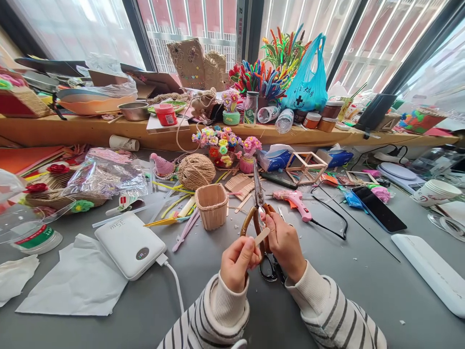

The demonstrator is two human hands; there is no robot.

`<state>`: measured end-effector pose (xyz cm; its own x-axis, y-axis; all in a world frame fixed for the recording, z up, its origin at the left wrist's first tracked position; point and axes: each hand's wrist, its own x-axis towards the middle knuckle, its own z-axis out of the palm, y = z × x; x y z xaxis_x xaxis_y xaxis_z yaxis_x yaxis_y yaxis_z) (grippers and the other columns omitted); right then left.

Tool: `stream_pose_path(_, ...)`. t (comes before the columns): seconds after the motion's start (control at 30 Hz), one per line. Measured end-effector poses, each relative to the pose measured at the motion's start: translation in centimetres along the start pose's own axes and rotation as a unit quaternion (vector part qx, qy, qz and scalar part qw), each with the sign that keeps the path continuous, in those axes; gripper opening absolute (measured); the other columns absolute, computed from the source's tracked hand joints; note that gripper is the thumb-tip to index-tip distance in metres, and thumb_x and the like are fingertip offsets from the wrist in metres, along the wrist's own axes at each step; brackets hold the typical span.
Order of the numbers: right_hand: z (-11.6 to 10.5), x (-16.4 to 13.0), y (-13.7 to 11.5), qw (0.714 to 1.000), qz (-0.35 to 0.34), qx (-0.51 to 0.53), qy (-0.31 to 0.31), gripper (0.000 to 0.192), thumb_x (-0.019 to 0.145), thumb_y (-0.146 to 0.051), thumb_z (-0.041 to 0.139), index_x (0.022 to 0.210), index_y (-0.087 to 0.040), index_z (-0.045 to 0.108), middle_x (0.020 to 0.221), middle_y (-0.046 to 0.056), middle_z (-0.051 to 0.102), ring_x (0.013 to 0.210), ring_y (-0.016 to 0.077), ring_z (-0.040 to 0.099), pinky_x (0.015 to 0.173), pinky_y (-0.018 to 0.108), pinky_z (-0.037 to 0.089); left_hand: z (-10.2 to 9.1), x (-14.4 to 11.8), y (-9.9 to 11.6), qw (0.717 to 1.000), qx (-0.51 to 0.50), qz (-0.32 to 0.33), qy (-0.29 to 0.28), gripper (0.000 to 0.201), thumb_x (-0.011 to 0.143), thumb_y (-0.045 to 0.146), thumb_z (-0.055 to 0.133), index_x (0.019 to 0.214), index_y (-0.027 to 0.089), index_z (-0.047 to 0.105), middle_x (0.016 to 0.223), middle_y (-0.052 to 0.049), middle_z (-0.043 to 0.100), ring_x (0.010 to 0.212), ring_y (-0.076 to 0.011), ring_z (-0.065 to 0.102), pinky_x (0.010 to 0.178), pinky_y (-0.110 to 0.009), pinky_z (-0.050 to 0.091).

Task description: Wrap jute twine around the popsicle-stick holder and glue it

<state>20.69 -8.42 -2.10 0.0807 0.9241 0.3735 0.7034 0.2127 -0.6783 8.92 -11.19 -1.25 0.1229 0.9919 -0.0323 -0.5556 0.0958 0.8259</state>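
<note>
Single view from my head — looking forward and down across the grey surface (345,291), my hands close below, windows (189,24) beyond.

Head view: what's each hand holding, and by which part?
Left hand pinches a flat wooden stick by its lower end. Right hand grips scissors by the brown handles, blades pointing away.

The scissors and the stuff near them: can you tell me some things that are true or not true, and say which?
1. The right hand holds the scissors. True.
2. The left hand holds a blue marker. False: it pinches a small wooden stick.
3. The glue gun is pink. True.
4. The power bank is black. False: it is white.
5. The ball of twine sits inside the little stick basket. False: it lies behind it on the table.
</note>
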Motion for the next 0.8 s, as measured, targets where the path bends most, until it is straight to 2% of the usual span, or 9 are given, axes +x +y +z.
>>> stream_pose_path(0.2, 0.2, -0.5, 0.3, 0.996, -0.011, -0.088, 0.033, 0.025, 0.088, -0.033, 0.031, 0.078, -0.019, 0.049, 0.062, 0.005, 0.063, 0.050, 0.0186, 0.057, 0.048, 0.028, 0.036, 0.2, 0.1, 0.8, 0.999, 0.034, -0.026, -0.019, 0.040, 0.066, 0.050, 0.065, 0.053, 0.014, 0.053, 0.037, 0.009, 0.024, 0.037, -0.0030, 0.020, 0.040, -0.021, 0.018)
stream_pose_path(0.37, 0.3, -0.5, 0.6, 0.994, -0.017, -0.105, 0.022, 0.029, 0.087, -0.034, 0.030, 0.071, -0.019, 0.049, 0.054, 0.004, 0.058, 0.044, 0.0167, 0.052, 0.044, 0.027, 0.030, -0.5, 0.4, 1.0, 0.997, 0.043, -0.049, -0.028, 0.041, 0.065, 0.051, 0.066, 0.054, 0.013, 0.054, 0.036, 0.010, 0.022, 0.034, -0.0020, 0.020, 0.038, -0.020, 0.016)
stream_pose_path(0.47, 0.1, -0.3, 0.5, 0.995, -0.023, -0.099, 0.007, 0.029, 0.087, -0.034, 0.030, 0.071, -0.019, 0.050, 0.056, 0.004, 0.060, 0.045, 0.0162, 0.053, 0.045, 0.027, 0.031, -1.1, 0.7, 1.0, 0.997, 0.035, -0.055, -0.032, 0.041, 0.066, 0.050, 0.065, 0.055, 0.013, 0.053, 0.036, 0.011, 0.021, 0.034, -0.0011, 0.018, 0.037, -0.018, 0.016)
stream_pose_path(0.6, -0.7, -0.4, -0.4, 0.997, -0.019, -0.008, -0.072, 0.030, 0.089, -0.036, 0.032, 0.071, -0.021, 0.051, 0.063, 0.003, 0.064, 0.053, 0.0153, 0.058, 0.051, 0.026, 0.040, -1.7, 0.6, 1.3, 0.999, 0.001, -0.030, -0.027, 0.039, 0.068, 0.047, 0.065, 0.055, 0.014, 0.051, 0.038, 0.011, 0.022, 0.034, -0.0002, 0.015, 0.036, -0.016, 0.015)
stream_pose_path(0.7, -1.6, -0.8, -0.9, 0.988, 0.029, 0.086, -0.121, 0.031, 0.088, -0.041, 0.035, 0.076, -0.021, 0.054, 0.066, 0.003, 0.065, 0.056, 0.0160, 0.061, 0.053, 0.027, 0.045, -1.9, 0.2, 1.7, 0.999, -0.014, -0.007, -0.041, 0.038, 0.070, 0.045, 0.064, 0.055, 0.014, 0.050, 0.041, 0.010, 0.021, 0.036, -0.0004, 0.014, 0.036, -0.016, 0.015)
stream_pose_path(0.8, -2.6, -1.4, -0.7, 0.977, 0.087, 0.146, -0.129, 0.033, 0.085, -0.046, 0.040, 0.073, -0.020, 0.056, 0.065, 0.003, 0.065, 0.055, 0.0163, 0.063, 0.053, 0.027, 0.048, -1.8, -0.2, 2.0, 0.998, -0.016, 0.000, -0.066, 0.037, 0.073, 0.045, 0.061, 0.055, 0.014, 0.050, 0.041, 0.010, 0.019, 0.037, -0.0010, 0.015, 0.037, -0.016, 0.015)
